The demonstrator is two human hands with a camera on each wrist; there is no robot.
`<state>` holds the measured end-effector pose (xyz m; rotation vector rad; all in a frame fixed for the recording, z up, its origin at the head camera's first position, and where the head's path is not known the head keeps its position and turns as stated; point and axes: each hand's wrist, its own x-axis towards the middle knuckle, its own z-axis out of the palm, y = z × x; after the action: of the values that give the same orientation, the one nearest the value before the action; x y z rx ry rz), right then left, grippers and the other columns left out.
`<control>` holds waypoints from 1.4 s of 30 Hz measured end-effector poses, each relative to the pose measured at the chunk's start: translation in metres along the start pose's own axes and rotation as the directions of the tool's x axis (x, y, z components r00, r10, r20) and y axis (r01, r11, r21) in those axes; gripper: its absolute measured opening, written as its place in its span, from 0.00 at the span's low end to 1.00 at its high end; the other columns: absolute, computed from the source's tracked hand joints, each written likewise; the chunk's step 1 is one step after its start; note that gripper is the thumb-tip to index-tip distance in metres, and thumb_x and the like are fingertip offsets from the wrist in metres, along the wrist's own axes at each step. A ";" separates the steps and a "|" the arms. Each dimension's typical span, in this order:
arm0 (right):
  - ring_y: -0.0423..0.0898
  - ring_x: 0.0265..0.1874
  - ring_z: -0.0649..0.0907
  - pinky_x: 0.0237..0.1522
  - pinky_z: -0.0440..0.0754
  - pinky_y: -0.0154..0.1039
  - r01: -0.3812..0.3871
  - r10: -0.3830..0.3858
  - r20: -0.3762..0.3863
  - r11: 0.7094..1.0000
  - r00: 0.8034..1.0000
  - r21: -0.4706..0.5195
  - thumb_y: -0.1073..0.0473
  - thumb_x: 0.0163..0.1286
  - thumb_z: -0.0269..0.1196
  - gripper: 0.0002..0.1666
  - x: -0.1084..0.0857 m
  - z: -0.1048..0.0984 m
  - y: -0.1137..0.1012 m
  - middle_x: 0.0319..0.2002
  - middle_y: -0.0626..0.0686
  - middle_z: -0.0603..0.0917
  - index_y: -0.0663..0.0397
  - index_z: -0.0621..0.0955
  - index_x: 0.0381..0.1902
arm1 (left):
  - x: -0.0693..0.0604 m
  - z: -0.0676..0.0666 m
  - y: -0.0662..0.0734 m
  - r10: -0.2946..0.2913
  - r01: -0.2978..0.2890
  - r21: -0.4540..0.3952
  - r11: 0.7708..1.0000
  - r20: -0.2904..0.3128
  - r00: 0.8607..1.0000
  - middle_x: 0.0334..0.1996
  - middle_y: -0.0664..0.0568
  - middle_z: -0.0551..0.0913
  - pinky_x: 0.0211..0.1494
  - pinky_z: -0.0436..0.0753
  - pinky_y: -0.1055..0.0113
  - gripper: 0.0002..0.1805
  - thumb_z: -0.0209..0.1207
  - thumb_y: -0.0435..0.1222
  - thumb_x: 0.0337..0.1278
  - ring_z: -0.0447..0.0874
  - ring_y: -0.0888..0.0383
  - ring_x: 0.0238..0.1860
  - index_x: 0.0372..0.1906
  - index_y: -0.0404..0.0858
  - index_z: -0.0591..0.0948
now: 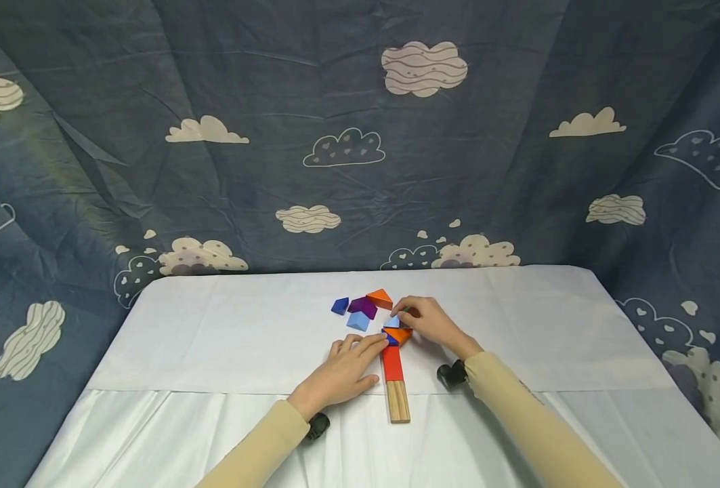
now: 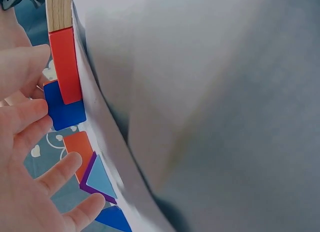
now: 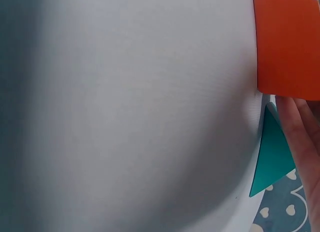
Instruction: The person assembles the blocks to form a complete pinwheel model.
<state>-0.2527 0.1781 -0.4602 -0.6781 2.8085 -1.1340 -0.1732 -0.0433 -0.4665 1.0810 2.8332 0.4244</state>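
A row of blocks lies on the white cloth: a bare-wood block (image 1: 398,401), a red block (image 1: 393,364), then a blue block (image 2: 65,106) and an orange triangular block (image 3: 287,46) side by side. My left hand (image 1: 343,371) rests at the row's left side, fingers extended, fingertips touching the blue block. Past the far end of the row, my right hand (image 1: 431,322) pinches a light blue triangular block (image 1: 392,322) between thumb and fingers. A green triangular block (image 3: 274,152) stands by the right fingers, mostly hidden by that hand in the head view.
Loose blocks lie beyond the left hand: a dark blue one (image 1: 340,306), a purple one (image 1: 363,307), another light blue one (image 1: 358,320) and an orange one (image 1: 380,298). Behind the table hangs a dark cloud-patterned curtain (image 1: 335,81).
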 end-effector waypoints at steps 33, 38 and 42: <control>0.50 0.44 0.78 0.53 0.75 0.49 -0.024 0.032 0.098 0.997 0.995 -0.079 0.64 0.67 0.61 0.08 0.001 0.005 -0.002 0.44 0.51 0.84 0.50 0.85 0.40 | -0.001 0.000 0.000 -0.010 0.010 0.000 1.000 0.011 1.000 0.73 0.56 0.56 0.60 0.63 0.52 0.34 0.56 0.46 0.66 0.59 0.52 0.64 0.74 0.44 0.59; 0.49 0.44 0.78 0.53 0.76 0.49 -0.015 0.022 0.095 0.997 0.995 -0.073 0.64 0.67 0.61 0.08 0.000 0.005 -0.001 0.43 0.51 0.84 0.51 0.85 0.40 | 0.000 0.000 0.000 -0.012 0.012 -0.003 1.000 0.010 1.000 0.73 0.56 0.56 0.60 0.63 0.52 0.34 0.56 0.46 0.66 0.59 0.52 0.64 0.73 0.44 0.60; 0.50 0.45 0.79 0.53 0.75 0.50 -0.010 0.015 0.090 0.998 0.996 -0.062 0.63 0.67 0.61 0.08 -0.001 0.004 -0.001 0.45 0.52 0.84 0.51 0.85 0.41 | 0.000 0.000 0.000 -0.010 0.010 -0.011 1.000 0.012 1.000 0.73 0.56 0.56 0.60 0.62 0.52 0.34 0.56 0.46 0.66 0.59 0.52 0.64 0.73 0.44 0.60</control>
<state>-0.2512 0.1754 -0.4626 -0.6965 2.7777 -0.9927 -0.1730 -0.0434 -0.4663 1.0632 2.8213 0.4300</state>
